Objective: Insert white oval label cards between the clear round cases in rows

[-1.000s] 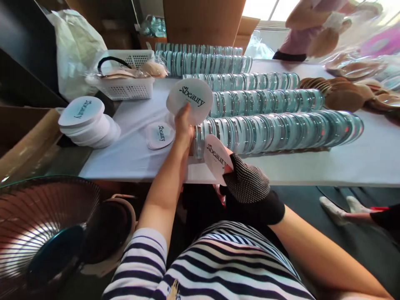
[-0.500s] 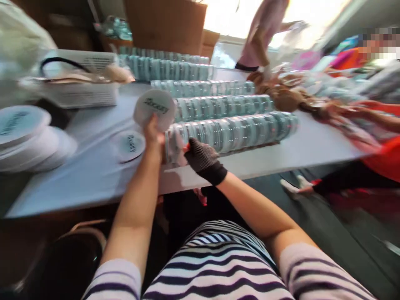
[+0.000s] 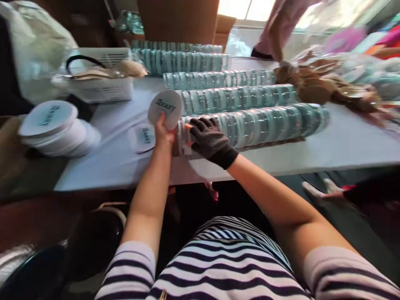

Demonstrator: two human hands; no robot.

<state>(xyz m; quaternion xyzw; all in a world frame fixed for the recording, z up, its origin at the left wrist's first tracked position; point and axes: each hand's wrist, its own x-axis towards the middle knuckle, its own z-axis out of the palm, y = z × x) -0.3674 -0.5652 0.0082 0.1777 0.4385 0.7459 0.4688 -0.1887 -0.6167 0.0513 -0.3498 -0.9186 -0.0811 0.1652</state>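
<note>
The left hand (image 3: 164,130) is pinching a round white printed disc (image 3: 166,109) by its lower edge, holding it upright above the counter (image 3: 343,143) with the dark lettering facing the camera. The right hand (image 3: 208,137), wearing a dark mesh glove, is lying curled over the near end of the nearest row of clear teal-rimmed round cases (image 3: 265,123), its fingers bent down onto the first cases; whether it is gripping one of them cannot be told through the blur. That row is lying on its side along the front of the white-covered counter, and four more rows of the same cases (image 3: 218,79) are lying parallel behind it. A second printed disc (image 3: 143,138) is lying flat on the counter just left of the left hand. Further left, a stack of white printed discs (image 3: 56,130) is sitting at the counter's corner, and behind it a white plastic basket (image 3: 100,85) is holding tan pads and a dark strap. At the far right, a heap of brown round pads (image 3: 315,85) is spreading across the counter, where another person (image 3: 278,29) in a pale pink top is standing and reaching down to it. The wearer's striped shirt (image 3: 225,266) is filling the lower frame.
</note>
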